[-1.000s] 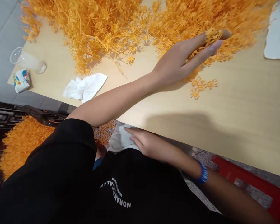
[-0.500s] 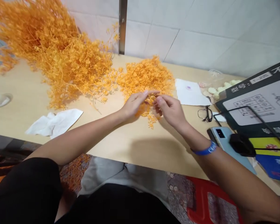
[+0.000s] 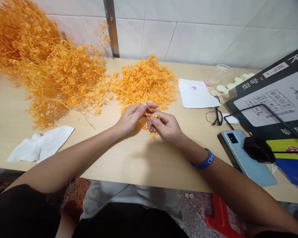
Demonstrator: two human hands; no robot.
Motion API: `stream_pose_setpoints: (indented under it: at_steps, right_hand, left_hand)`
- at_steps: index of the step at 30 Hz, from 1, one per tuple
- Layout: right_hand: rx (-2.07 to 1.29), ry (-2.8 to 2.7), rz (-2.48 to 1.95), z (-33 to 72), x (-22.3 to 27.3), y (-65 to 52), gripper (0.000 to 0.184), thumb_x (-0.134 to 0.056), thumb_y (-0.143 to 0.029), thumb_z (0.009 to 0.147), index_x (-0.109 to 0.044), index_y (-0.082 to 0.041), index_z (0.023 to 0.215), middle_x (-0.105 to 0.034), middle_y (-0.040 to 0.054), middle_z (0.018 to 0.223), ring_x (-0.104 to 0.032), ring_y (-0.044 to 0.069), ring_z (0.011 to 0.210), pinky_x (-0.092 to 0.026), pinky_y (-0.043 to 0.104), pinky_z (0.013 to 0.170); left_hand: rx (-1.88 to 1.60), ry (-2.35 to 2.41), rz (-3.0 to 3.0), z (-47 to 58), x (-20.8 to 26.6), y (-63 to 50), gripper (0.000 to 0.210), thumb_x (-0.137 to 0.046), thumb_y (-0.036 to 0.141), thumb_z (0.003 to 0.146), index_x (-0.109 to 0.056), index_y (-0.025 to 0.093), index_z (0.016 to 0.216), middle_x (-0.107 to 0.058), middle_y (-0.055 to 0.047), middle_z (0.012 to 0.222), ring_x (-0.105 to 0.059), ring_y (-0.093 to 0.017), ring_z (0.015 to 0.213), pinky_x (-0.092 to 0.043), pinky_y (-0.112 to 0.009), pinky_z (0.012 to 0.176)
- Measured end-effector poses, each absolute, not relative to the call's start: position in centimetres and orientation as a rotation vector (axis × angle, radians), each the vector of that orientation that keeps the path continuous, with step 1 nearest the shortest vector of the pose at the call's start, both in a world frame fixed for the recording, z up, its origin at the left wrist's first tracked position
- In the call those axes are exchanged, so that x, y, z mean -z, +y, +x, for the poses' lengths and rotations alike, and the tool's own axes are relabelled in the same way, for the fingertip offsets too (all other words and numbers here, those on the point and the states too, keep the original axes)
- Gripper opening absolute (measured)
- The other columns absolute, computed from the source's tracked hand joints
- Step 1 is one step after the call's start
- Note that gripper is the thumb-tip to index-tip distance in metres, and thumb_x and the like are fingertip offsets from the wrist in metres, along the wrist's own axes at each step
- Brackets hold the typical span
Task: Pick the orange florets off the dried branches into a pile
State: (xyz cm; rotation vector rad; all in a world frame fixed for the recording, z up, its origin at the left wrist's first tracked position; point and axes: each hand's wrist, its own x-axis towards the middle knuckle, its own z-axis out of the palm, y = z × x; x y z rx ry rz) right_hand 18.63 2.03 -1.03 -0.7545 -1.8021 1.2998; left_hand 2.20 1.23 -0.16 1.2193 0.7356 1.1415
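My left hand [image 3: 132, 118] and my right hand [image 3: 166, 125] meet over the table [image 3: 114, 168], fingertips pinched around a small orange flower sprig [image 3: 149, 114]. Its thin stems show between the two thumbs, and a few blossoms hang below the right fingers. Just behind the hands lies a heap of orange dried-looking flowers [image 3: 145, 81]. Farther left spreads a larger pile of the same orange branching stems [image 3: 57, 69]. Part of the sprig is hidden by my fingers.
A crumpled white tissue [image 3: 41, 145] lies at left. On the right are a white paper sheet [image 3: 198, 94], eyeglasses [image 3: 214, 116], a light blue phone [image 3: 253, 158], a black device on a frame [image 3: 259, 149] and a printed box [image 3: 270, 99]. A tiled wall [image 3: 201, 39] bounds the back.
The view has shifted, so things on the table sit further left. Both hands have drawn closer together, with the sprig's stems now visible between the fingertips.
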Motion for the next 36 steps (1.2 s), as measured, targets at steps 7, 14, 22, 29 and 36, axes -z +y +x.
stream_pose_setpoints:
  at_steps: [7, 14, 22, 29, 36]
  right_hand:
    - [-1.369, -1.893, -0.678, 18.8, 0.4, 1.7, 0.05, -0.047, -0.054, 0.095, -0.053, -0.017, 0.06, -0.055, 0.0003, 0.056, -0.05, 0.01, 0.052, -0.043, 0.026, 0.055]
    - [-1.462, -1.936, -0.545, 18.9, 0.3, 1.5, 0.048, -0.044, -0.05, 0.097, -0.052, -0.017, 0.062, -0.054, -0.0001, 0.058, -0.051, 0.01, 0.054, -0.044, 0.026, 0.06]
    - [-1.503, -1.889, -0.515, 18.6, 0.4, 0.8, 0.04, -0.049, -0.047, 0.096, -0.054, -0.017, 0.07, -0.053, 0.0002, 0.065, -0.051, 0.011, 0.058, -0.043, 0.026, 0.057]
    - [-1.501, -1.532, -0.582, 18.7, 1.1, 1.7, 0.032, -0.06, -0.049, 0.09, -0.052, -0.02, 0.078, -0.058, 0.0005, 0.077, -0.056, 0.011, 0.061, -0.048, 0.027, 0.057]
    - [-1.418, -1.48, -0.745, 18.5, 1.8, 2.3, 0.035, -0.066, -0.054, 0.083, -0.057, -0.02, 0.085, -0.062, -0.0005, 0.074, -0.055, 0.009, 0.056, -0.047, 0.025, 0.054]
  left_hand:
    - [-1.143, 0.83, 1.132, 1.8, 0.2, 1.4, 0.052, -0.065, 0.062, 0.081, -0.071, 0.011, 0.09, -0.07, -0.006, 0.074, -0.068, -0.018, 0.065, -0.054, -0.03, 0.067]
    - [-1.222, 0.951, 0.99, 2.2, -0.1, 1.6, 0.045, -0.067, 0.055, 0.084, -0.064, 0.012, 0.072, -0.065, -0.003, 0.063, -0.063, -0.013, 0.057, -0.051, -0.023, 0.059]
    - [-1.33, 1.008, 0.963, 1.0, -1.2, 2.3, 0.028, -0.055, 0.043, 0.095, -0.059, 0.016, 0.09, -0.049, 0.006, 0.048, -0.053, -0.009, 0.044, -0.043, -0.018, 0.048]
    - [-1.268, 1.004, 1.125, 0.9, -0.9, 2.2, 0.032, -0.062, 0.02, 0.083, -0.059, 0.02, 0.115, -0.068, -0.005, 0.105, -0.067, -0.01, 0.075, -0.054, -0.023, 0.072]
    - [-1.304, 0.991, 1.235, 0.7, -0.6, 2.3, 0.036, -0.059, 0.039, 0.088, -0.063, 0.023, 0.12, -0.052, -0.008, 0.144, -0.054, -0.023, 0.125, -0.049, -0.034, 0.098]
